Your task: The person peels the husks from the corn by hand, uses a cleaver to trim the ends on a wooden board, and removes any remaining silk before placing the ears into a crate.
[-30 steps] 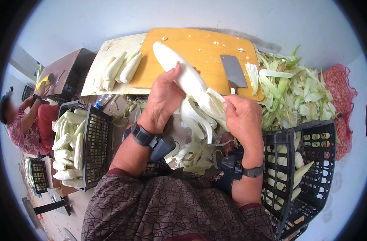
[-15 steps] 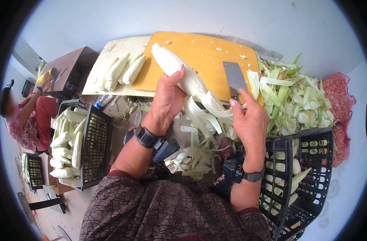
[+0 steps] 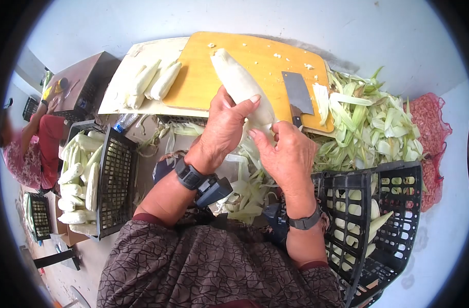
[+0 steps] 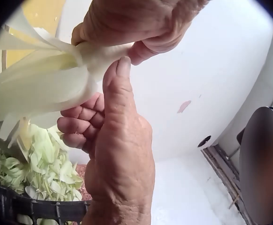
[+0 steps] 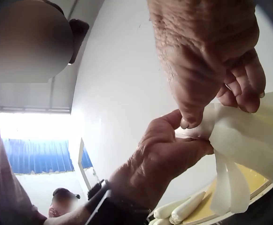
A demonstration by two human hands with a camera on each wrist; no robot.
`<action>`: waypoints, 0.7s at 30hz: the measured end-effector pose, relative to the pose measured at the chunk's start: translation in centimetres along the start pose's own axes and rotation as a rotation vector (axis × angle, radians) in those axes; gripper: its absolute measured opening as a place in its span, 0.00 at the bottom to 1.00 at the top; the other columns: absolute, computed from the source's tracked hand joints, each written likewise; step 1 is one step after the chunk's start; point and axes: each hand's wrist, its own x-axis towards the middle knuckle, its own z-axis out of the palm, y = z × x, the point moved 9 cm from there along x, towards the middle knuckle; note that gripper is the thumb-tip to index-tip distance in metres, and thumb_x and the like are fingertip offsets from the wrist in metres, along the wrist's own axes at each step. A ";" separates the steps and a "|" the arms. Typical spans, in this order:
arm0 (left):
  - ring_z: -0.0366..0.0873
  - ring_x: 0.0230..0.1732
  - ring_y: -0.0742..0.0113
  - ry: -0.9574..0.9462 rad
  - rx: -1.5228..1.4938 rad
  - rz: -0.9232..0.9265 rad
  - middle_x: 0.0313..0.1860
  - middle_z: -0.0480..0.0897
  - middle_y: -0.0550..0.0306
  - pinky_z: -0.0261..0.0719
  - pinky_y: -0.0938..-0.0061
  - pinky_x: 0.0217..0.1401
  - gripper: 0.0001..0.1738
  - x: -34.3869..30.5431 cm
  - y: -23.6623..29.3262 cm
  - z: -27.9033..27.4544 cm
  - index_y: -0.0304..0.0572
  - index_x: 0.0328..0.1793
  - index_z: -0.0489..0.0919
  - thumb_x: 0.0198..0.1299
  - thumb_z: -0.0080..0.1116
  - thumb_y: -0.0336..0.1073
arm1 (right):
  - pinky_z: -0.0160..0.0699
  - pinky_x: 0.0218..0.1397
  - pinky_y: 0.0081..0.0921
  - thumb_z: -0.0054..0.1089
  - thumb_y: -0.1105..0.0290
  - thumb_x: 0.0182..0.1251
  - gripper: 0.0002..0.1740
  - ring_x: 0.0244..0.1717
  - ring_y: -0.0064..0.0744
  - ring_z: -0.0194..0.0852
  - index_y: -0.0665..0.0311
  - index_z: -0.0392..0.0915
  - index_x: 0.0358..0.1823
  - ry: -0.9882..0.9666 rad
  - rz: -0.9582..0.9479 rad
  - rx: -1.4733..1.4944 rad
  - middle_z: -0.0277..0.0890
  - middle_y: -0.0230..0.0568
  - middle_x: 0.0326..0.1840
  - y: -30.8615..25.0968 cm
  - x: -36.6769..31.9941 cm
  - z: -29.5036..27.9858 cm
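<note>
A pale, partly husked ear of corn (image 3: 240, 82) points up and left over the yellow board (image 3: 193, 77). My left hand (image 3: 220, 128) holds its lower part, thumb across the front. At the stem end, my right hand (image 3: 291, 154) pinches with thumb and fingers. In the left wrist view, pale husk (image 4: 38, 89) spreads from the ear beside my left hand (image 4: 120, 136), and my right hand (image 4: 136, 23) grips the stem end. The right wrist view has my left hand (image 5: 150, 154) and right hand (image 5: 202, 61) meeting there, a husk strip (image 5: 231, 187) hanging below.
A cleaver (image 3: 298, 95) lies on the board's right side. Several ears (image 3: 164, 82) rest at its left. Husks (image 3: 370, 123) are heaped at right, behind a black crate (image 3: 370, 205). Another crate (image 3: 116, 179) of corn stands at left, near a seated person (image 3: 29, 154).
My right hand has moved left and closed in on the stem end. The ear has shifted right, my left hand with it, its thumb now lower across the ear. The dangling husk strips are largely hidden.
</note>
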 end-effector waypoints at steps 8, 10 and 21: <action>0.74 0.42 0.68 0.039 -0.044 -0.043 0.41 0.75 0.55 0.74 0.72 0.47 0.16 0.1 -0.3 -0.6 0.34 0.48 0.68 0.54 0.56 0.27 | 0.65 0.21 0.37 0.63 0.65 0.51 0.14 0.17 0.49 0.70 0.66 0.71 0.18 -0.019 -0.048 -0.047 0.68 0.48 0.12 -0.2 -0.5 1.6; 0.75 0.41 0.68 0.048 -0.073 -0.056 0.40 0.76 0.56 0.74 0.72 0.47 0.13 0.3 0.2 -1.0 0.35 0.47 0.69 0.55 0.55 0.28 | 0.65 0.20 0.38 0.61 0.67 0.51 0.14 0.16 0.49 0.69 0.66 0.69 0.16 -0.030 -0.047 0.043 0.67 0.49 0.13 -0.3 -0.5 1.3; 0.71 0.55 0.56 0.328 -0.522 0.065 0.50 0.75 0.49 0.65 0.59 0.64 0.20 3.0 3.7 -8.4 0.33 0.52 0.69 0.58 0.55 0.38 | 0.57 0.19 0.21 0.57 0.66 0.59 0.17 0.14 0.21 0.59 0.72 0.73 0.17 -0.325 0.052 0.334 0.68 0.39 0.12 0.9 -0.9 -0.5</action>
